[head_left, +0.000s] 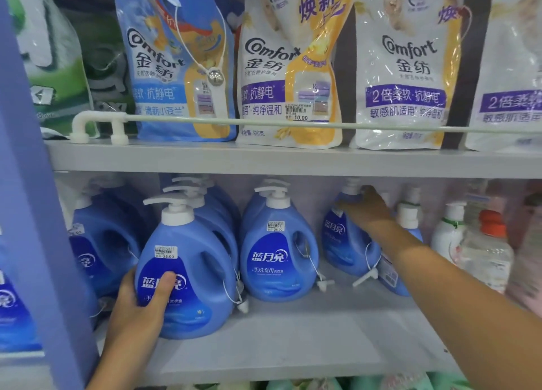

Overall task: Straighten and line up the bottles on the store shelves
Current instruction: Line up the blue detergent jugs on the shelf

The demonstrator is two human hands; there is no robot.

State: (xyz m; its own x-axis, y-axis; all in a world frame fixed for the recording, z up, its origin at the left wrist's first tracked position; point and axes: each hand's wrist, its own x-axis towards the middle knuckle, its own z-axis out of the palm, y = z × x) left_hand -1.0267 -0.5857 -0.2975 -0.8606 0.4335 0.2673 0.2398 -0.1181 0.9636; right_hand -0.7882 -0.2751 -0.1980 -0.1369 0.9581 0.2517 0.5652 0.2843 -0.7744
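Blue bottles, two held, left hand, right hand

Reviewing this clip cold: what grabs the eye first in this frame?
Two bare arms reach into the lower shelf of blue pump bottles: the left hand grips the front bottle, the right hand holds a rear bottle near its neck. Above, Comfort refill pouches stand behind a rail.

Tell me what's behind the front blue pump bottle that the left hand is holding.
Behind the front blue bottle in the left hand, more white pump heads and blue shoulders show. Their number and labels are hidden.
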